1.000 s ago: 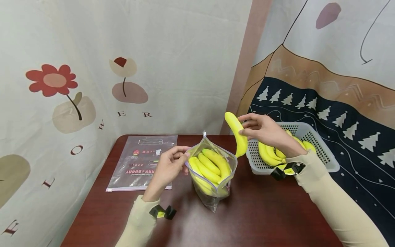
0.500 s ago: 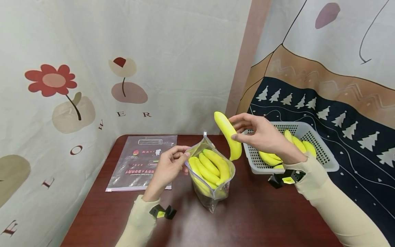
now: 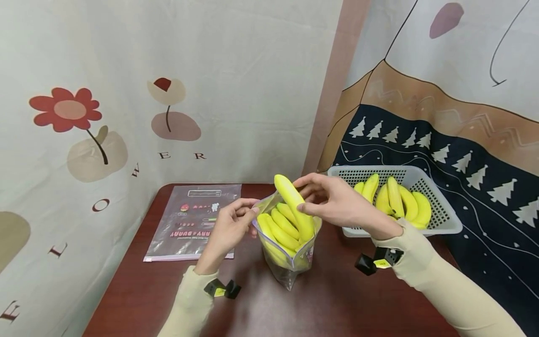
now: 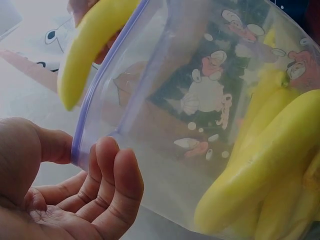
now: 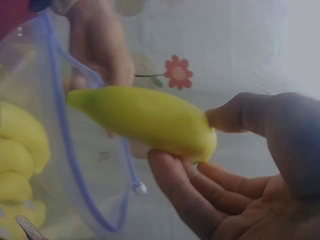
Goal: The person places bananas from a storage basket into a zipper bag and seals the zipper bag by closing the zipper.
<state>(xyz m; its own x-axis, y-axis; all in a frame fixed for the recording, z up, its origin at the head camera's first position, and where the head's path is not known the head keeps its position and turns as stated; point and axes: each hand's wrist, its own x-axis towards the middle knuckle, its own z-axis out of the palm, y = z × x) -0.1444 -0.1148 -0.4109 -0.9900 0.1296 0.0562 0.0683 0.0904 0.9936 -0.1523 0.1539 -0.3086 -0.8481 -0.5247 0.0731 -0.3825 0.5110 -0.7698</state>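
A clear zip bag (image 3: 280, 274) with a lilac-edged mouth stands on the table, its top spread and several bananas (image 3: 280, 231) inside. My left hand (image 3: 230, 227) pinches the bag's rim between thumb and fingers at the left; the left wrist view shows the lilac zip edge (image 4: 80, 135) there. My right hand (image 3: 337, 199) holds a single banana (image 3: 290, 196) between thumb and fingertips. That banana slants over the bag's mouth, its lower end overlapping the opening in the head view. From the right wrist, the held banana (image 5: 150, 120) lies across the lilac rim.
A grey perforated basket (image 3: 448, 220) with several bananas (image 3: 406, 201) stands at the right. Behind the left hand, another printed zip bag (image 3: 189, 224) lies flat on the dark red table (image 3: 337, 299). Printed curtains (image 3: 252, 93) rise behind the table's back edge.
My right hand has carried the banana leftward and down, from beside the bag to over its mouth, uncovering more of the basket. The left hand keeps its hold on the rim.
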